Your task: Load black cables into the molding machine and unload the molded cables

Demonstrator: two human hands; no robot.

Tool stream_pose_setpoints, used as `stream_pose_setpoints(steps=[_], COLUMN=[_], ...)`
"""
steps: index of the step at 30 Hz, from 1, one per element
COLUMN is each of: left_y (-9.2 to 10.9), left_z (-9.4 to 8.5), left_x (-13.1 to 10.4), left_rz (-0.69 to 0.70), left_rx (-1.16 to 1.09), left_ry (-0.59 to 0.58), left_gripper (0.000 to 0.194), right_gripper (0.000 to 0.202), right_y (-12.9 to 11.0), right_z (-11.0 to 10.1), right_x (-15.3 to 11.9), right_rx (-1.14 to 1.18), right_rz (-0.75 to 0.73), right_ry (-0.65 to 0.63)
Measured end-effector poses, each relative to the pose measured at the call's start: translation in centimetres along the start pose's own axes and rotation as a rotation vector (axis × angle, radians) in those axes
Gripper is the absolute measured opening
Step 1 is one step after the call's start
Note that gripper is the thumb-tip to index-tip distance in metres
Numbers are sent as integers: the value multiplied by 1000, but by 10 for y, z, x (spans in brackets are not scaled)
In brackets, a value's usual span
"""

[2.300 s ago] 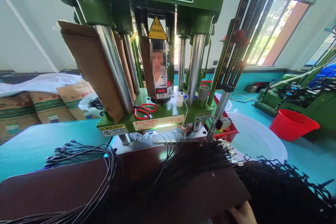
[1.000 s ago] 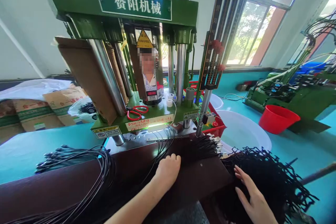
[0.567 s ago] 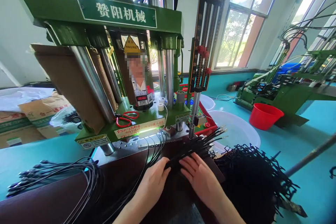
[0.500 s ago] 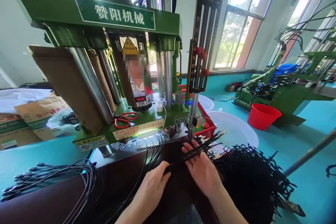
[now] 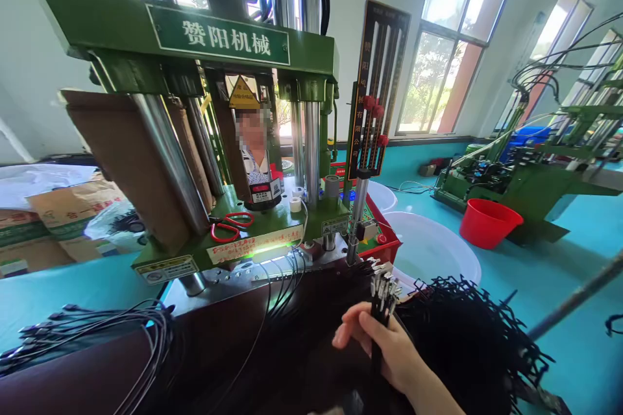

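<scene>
Cables (image 5: 380, 310), black with silvery tips (image 5: 386, 286), stand bunched upright, clasped in my right hand (image 5: 395, 351) over the brown table (image 5: 87, 376); my left hand (image 5: 331, 411) barely shows, so I cannot tell its grip.

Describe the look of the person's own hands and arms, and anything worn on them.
The right hand is bare: no glove, ring or marking can be made out. The right forearm has no sleeve, watch or bracelet on the part in view. Too little of the left hand shows to describe it.
</scene>
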State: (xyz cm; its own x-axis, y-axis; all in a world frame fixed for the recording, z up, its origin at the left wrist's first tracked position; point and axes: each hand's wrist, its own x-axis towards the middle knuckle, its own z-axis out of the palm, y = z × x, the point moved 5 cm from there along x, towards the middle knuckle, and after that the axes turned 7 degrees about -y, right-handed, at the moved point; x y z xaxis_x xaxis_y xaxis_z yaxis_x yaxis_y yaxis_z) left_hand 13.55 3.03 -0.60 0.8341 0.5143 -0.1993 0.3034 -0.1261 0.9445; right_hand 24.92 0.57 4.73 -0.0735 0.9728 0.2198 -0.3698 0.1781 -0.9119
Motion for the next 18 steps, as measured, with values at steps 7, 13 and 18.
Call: stream_pose_setpoints(steps=[7,13,18], left_y=[19,44,76], left_z=[43,28,-9], left_x=[37,63,82], left_rz=[272,268,314], left_rx=[-742,-555,-32], left_ry=[-105,45,200], left_gripper=[53,31,17], right_gripper=[29,38,30], right_y=[4,7,-13], right_z=[3,-36,-65], right_x=[-1,1,12], right_rx=[-286,-59,-56], right_rz=[125,183,-32], right_ry=[-29,212,250])
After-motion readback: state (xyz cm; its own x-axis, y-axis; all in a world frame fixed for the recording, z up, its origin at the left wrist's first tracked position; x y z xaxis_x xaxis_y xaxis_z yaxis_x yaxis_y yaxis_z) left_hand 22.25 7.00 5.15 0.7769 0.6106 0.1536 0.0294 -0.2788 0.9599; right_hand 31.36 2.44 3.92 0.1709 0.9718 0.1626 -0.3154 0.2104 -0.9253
